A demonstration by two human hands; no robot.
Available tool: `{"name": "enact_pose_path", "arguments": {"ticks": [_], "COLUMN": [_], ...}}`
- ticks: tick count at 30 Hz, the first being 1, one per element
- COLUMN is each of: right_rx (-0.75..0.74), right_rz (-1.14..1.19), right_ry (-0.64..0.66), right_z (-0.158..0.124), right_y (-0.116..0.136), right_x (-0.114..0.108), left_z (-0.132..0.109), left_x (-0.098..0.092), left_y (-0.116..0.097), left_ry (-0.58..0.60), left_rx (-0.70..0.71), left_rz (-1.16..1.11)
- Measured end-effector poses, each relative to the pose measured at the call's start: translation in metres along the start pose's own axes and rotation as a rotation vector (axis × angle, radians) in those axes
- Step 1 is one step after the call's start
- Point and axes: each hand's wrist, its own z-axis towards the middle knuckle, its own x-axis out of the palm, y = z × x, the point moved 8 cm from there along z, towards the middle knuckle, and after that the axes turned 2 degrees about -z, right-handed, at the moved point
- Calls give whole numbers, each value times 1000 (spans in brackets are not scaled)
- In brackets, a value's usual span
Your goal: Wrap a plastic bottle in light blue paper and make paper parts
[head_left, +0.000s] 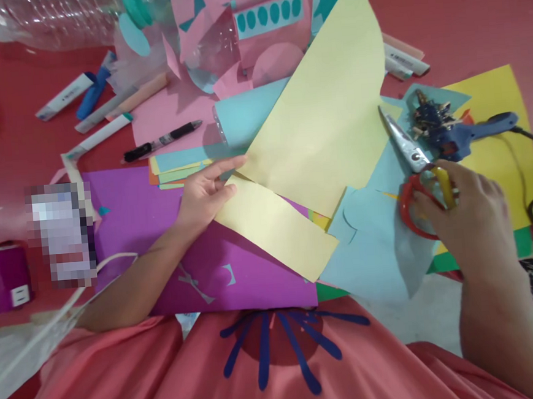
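Observation:
Two pale yellow pieces of paper meet at my left hand (208, 192), which pinches them at their left corners. The larger yellow sheet (328, 108) rises toward the upper right with a curled edge. Below it slants the smaller yellow strip (278, 229), joined or overlapping near my fingertips; I cannot tell which. In my right hand (473, 214) are scissors (413, 151) with red and yellow handles, blades closed and pointing up and left. The scissors are apart from the yellow paper, above light blue paper (372, 246). A purple sheet (254, 274) lies beneath my left hand.
A blue glue gun (473, 131) with a cord rests on yellow card (518, 179) at right. A black pen (163, 140), markers (67, 95) and a clear plastic bottle (59, 22) lie at upper left. Pink cutouts (278, 63) stand at the back. A phone (64, 234) sits left.

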Motion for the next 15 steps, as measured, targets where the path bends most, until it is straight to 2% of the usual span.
{"name": "enact_pose_path", "arguments": {"ticks": [2, 4, 5, 7, 8, 10, 12, 15], "right_rx": [-163, -348, -435, -559, -578, -563, -545, -558], "right_rz": [-20, 32, 75, 139, 152, 164, 177, 193], "right_ry": [-147, -208, -175, -21, 45, 92, 58, -16], "right_z": [-8, -21, -29, -43, -49, -54, -55, -50], "right_y": [16, 38, 50, 70, 76, 79, 78, 77], "right_x": [-11, -17, -16, -6, -1, 5, 4, -3], "left_z": [-2, -7, -11, -23, -29, -42, -49, -52], "left_x": [6, 14, 20, 34, 42, 54, 61, 64], "left_y": [-4, -11, -14, -19, -20, -20, -17, -15], "left_ry": [75, 148, 185, 276, 330, 428, 488, 505], "left_rx": [73, 195, 270, 420, 490, 600, 660, 698], "left_rz": [97, 237, 323, 491, 547, 600, 636, 672]}}
